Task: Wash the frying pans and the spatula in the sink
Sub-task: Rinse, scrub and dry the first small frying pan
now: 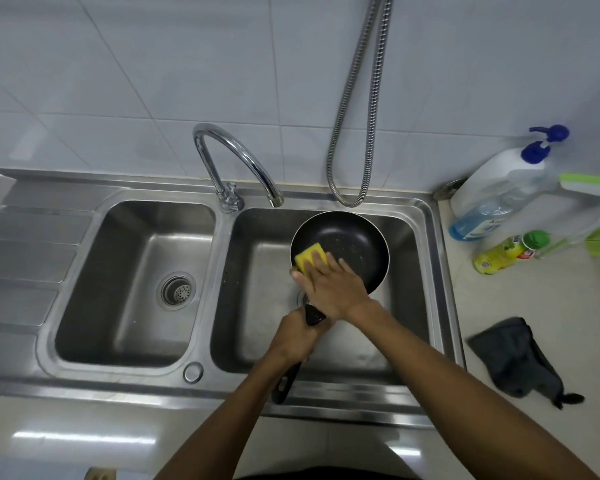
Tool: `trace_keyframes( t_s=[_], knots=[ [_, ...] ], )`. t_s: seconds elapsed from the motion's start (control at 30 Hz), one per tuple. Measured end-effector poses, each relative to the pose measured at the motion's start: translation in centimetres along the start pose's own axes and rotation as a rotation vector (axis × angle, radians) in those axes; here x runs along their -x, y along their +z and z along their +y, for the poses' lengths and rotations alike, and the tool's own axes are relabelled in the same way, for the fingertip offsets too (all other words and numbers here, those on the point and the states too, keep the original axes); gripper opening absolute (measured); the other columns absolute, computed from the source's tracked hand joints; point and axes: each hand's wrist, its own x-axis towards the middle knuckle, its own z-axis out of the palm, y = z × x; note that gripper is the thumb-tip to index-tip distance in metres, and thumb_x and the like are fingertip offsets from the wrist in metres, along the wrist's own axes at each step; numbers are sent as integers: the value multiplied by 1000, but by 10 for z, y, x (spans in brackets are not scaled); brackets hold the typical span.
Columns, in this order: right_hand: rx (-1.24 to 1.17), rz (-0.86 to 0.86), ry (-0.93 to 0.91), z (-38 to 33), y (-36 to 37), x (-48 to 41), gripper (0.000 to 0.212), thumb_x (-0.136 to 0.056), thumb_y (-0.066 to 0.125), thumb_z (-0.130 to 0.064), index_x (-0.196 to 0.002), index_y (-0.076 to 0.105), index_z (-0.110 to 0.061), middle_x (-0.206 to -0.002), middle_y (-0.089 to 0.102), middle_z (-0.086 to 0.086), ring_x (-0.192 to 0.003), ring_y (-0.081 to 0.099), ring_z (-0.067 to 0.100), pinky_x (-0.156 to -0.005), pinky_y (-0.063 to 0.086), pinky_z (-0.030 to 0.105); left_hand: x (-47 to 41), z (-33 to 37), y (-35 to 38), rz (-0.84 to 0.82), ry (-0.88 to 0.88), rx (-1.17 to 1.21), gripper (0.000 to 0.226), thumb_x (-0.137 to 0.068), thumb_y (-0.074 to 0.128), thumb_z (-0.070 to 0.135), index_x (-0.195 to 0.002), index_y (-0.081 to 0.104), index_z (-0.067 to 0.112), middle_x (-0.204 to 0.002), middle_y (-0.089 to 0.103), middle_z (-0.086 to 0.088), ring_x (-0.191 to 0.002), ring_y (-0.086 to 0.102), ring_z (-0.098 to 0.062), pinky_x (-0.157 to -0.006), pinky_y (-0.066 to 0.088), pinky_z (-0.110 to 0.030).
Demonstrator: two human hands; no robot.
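A black frying pan (354, 244) is held over the right basin of the steel sink (426, 258). My left hand (297, 336) grips its black handle (284, 384), which sticks out toward me over the sink's front edge. My right hand (329, 284) presses a yellow sponge (310, 258) against the pan's inner left rim, fingers spread flat across it. No second pan and no spatula are in view.
The chrome tap (236, 161) curves over the right basin's back edge, no water visible. A metal hose (357, 133) hangs on the tiled wall. The left basin (136, 282) holds nothing. Soap bottles (492, 199), a yellow bottle (510, 251) and a dark cloth (520, 358) lie on the right counter.
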Motion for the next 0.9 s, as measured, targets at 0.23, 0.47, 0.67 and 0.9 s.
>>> trace_keyframes(
  t_s=[0.23,0.47,0.67,0.9],
  knots=[
    [141,43,159,46,-16,-18,91,-92,-9,-72,-161,20,-19,-170,7,8,-155,10,32,-125,6,47,-5,-3,-14,101,-60,31,39,-86,74,42,-90,63,5,-52,55,-2,-38,48,-20,-38,40,-26],
    [-45,-69,-9,5,11,11,71,-103,7,-61,-160,21,-22,-171,3,2,-157,4,29,-127,5,45,-5,-2,-6,-5,23,-67,23,-91,66,40,-78,62,22,-60,63,-2,-43,53,-13,-43,41,-23],
    [77,66,121,29,-14,-40,69,-104,14,-60,-152,38,-17,-167,18,10,-151,19,36,-124,14,51,-2,-3,-3,-22,-71,67,36,-86,73,41,-78,54,12,-51,50,-2,-38,43,-18,-39,38,-24],
    [92,-16,19,19,13,25,57,-107,17,-52,-146,45,-22,-164,26,6,-148,28,36,-121,20,52,4,-7,-10,-39,-85,146,32,-88,73,32,-77,54,9,-43,46,0,-34,39,-17,-38,35,-24]
  ],
)
